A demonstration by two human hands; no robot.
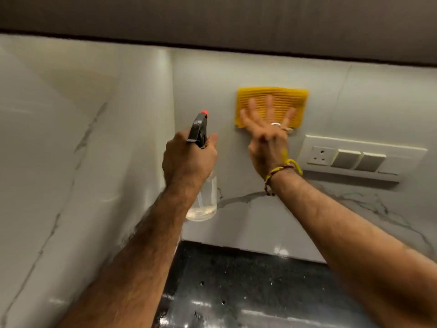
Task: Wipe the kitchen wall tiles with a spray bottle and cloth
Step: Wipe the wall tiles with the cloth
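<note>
My right hand (267, 136) presses a folded yellow ribbed cloth (272, 95) flat against the pale marble-look wall tiles (208, 86), fingers spread over its lower half. My left hand (189, 159) grips the neck of a clear spray bottle (205, 200) with a black trigger head and a red nozzle tip. The nozzle points at the back wall, left of the cloth. A little liquid sits at the bottle's bottom.
A white switch-and-socket panel (354, 157) is mounted on the back wall just right of and below the cloth. A dark upper cabinet (212, 17) overhangs the tiles. A tiled side wall (59, 138) meets the back wall at a corner on the left. A wet black countertop (236, 292) lies below.
</note>
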